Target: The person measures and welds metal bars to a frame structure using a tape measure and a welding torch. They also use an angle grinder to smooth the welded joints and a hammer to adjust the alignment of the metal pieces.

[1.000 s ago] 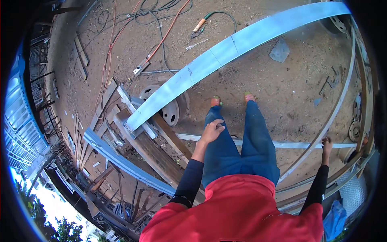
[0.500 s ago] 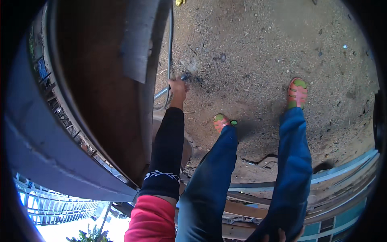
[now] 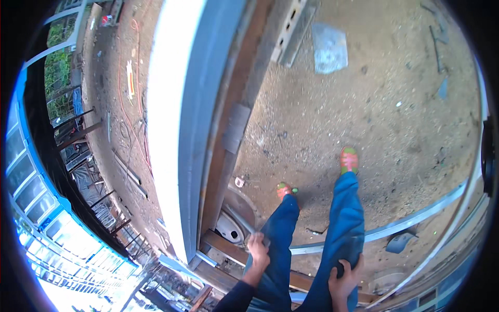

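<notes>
My left hand point(image 3: 258, 250) is closed around the end of a thin grey metal bar point(image 3: 240, 221) that slants up toward a round white wheel rim point(image 3: 230, 229). It sits just left of my left knee in blue jeans point(image 3: 280, 234). My right hand point(image 3: 345, 278) lies flat on my right thigh with fingers spread and holds nothing. A long curved blue-grey metal sheet point(image 3: 179, 130) on a rusty steel frame point(image 3: 228, 135) runs along my left side.
My feet in orange sandals point(image 3: 349, 158) stand on bare sandy ground. A perforated metal channel point(image 3: 291, 31) and a grey flat scrap point(image 3: 330, 48) lie ahead. A long thin metal strip point(image 3: 410, 222) crosses at the right. Stacked metal frames point(image 3: 78, 156) fill the far left.
My left arm was stretched forward at a thin rod; now the hand is drawn back beside my knee. My right hand has come onto my thigh. The view has swung.
</notes>
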Available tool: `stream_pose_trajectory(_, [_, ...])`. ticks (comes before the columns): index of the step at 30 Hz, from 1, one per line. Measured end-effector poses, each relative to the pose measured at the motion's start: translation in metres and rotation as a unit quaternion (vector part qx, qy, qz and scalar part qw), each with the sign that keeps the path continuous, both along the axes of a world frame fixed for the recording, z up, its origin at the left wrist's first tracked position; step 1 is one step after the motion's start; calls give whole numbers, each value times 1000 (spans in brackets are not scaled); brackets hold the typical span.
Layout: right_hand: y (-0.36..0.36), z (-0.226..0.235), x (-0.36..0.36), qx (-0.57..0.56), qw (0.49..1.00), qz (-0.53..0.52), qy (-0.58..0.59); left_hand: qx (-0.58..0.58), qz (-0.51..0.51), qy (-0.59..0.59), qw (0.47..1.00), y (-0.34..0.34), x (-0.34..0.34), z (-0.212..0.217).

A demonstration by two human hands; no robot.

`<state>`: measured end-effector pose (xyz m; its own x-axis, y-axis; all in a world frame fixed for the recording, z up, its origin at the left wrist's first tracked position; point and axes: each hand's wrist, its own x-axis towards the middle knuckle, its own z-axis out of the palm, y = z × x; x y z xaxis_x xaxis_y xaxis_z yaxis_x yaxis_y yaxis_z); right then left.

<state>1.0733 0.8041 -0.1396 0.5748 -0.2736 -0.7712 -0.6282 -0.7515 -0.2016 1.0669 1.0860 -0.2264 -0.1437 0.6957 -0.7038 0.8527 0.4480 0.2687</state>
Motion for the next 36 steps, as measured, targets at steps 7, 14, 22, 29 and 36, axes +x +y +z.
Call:
stream_pose_trajectory(7, [-25,8,31,46,996,-15,-76,-132,-108,-111,979,-75,67,272])
stream_pose_trajectory(14, [-32,61,100,183,968,-65,-161,-194,-107,-185,957,-100,120,373])
stream_pose_trajectory(22, [-30,75,207,312,883,-332,111,-296,-256,-291,873,-60,120,529])
stream_pose_trajectory(29, [-44,49,307,375,649,-651,122,-317,-364,-288,827,-58,7,538])
stream_pose_trajectory(36, [-77,42,375,385,780,-451,200,-230,-103,-190,949,-254,23,497])
